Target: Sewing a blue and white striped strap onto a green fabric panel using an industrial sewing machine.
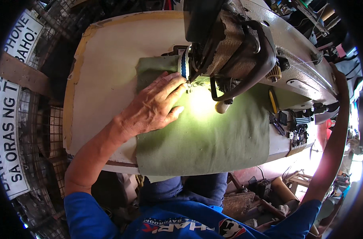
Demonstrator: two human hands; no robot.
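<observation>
An olive-green cloth (205, 143) lies on the pale sewing table and hangs over its front edge. My left hand (153, 103) rests flat on the cloth, fingers stretched forward, just left of the presser foot (188, 88). Its fingertips touch the lower end of a blue-and-white strip (184, 65), which runs up along the needle side of the sewing machine (297, 47). A lit bulb (221, 106) brightens the cloth near the foot. My right hand (336, 71) reaches to the far right end of the machine; its fingers are hidden there.
The table (105, 59) has a yellowed, worn edge. Right of the cloth lie a yellow-and-black tool (273, 100), purple thread snips (277, 125) and a dark metal mechanism (298, 135). A wire grille with signs (14, 135) stands at the left. Wooden pieces and clutter lie below right.
</observation>
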